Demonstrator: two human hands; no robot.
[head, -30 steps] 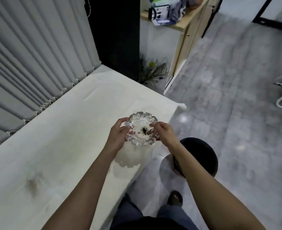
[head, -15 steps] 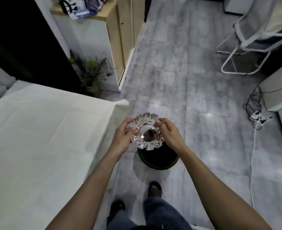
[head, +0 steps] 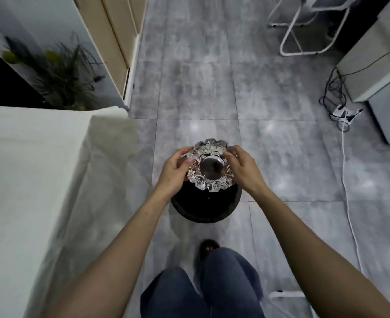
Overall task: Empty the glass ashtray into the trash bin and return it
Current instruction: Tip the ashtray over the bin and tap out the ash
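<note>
A white-draped tabletop [head: 33, 161] fills the left. Beside it, the left hand [head: 174, 171] has its grip closed on the left rim of the glass ashtray [head: 209, 168], held in the air above the black trash bin [head: 204, 210] on the floor. The right hand [head: 244, 168] grips the opposite rim.

A second ago the ashtray [head: 210, 167] sat between the fingers above the table [head: 28, 168]; half a second ago it had cleared the table's edge, with the trash bin [head: 204, 206] partly under it. Now the left hand [head: 174, 172] and right hand [head: 244, 168] have carried it further, so the bin's dark opening lies directly beneath the fingertips and the table lies well off to the left.
</note>
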